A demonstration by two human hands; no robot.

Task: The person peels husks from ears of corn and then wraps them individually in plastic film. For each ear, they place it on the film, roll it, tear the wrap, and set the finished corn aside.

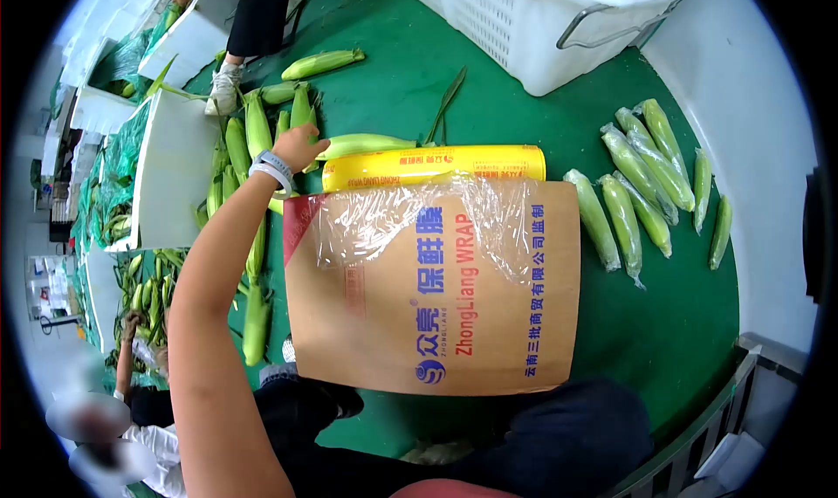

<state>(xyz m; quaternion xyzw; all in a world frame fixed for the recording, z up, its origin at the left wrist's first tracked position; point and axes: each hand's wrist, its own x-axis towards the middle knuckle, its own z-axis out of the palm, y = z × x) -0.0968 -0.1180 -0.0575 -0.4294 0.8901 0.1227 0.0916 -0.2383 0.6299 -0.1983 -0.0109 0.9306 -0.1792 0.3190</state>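
My left hand (298,147), with a pale band at the wrist, reaches to the pile of green corn (257,127). Its fingers are bent over the near end of an ear of corn (371,144), and the hand itself hides part of the grip. Just to the right of this hand lies a yellow roll of plastic wrap (436,164). A sheet of clear film (401,223) runs from the roll over a brown cardboard box (375,341) printed "ZhongLiang WRAP". My right hand is out of the picture.
Several film-wrapped ears of corn (642,171) lie on the green floor (690,323) at right. A white plastic crate (489,27) with a metal handle stands at the top. White foam boxes (179,166) border the corn pile. Another person's shoe (225,88) stands beside it.
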